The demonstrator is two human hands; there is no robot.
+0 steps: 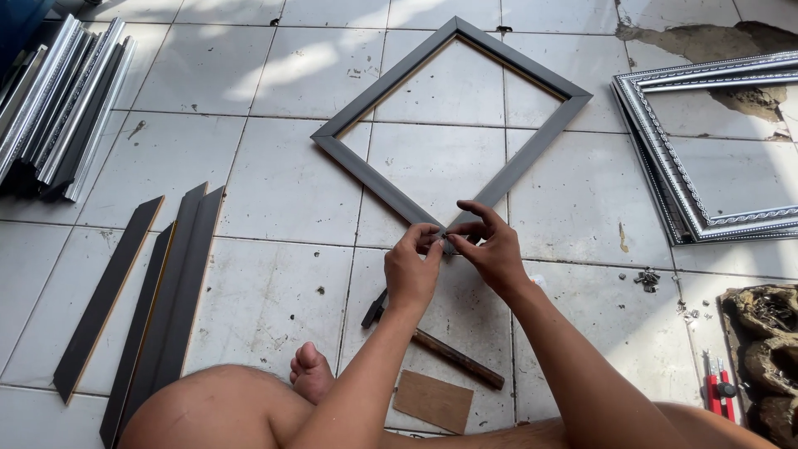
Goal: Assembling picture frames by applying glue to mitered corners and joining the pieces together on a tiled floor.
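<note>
**Both hands at near corner of dark frame on tiled floor**

Floor [283,179] is pale square tile, scuffed, with sun patches at the top and a broken dark patch at top right. No bench — the person sits on the floor, bare knee and foot [311,372] at the bottom edge.

Edges: stack of silver and dark mouldings [58,104] at upper left; four dark cut strips [158,299] lying side by side at left; stacked silver ornate frames [706,150] at right, partly out of view. Small pile of metal bits [647,278] right of the hands, red-handled tool [720,387] at lower right beside some brown lumpy stuff. Open tile between the strips and the frame, and inside the frame.

Dark frame [453,125] lies flat, turned like a diamond, its nearest corner pointing at the person. Left hand [411,270] and right hand [490,245] meet right on that corner — fingertips pinched narrow together on something tiny there, too small to identify. Hands touch each other and the frame corner.

Just below the hands: hammer [440,349] lying on the tile, wooden handle angled right, and a brown card piece [433,401] near it.
</note>
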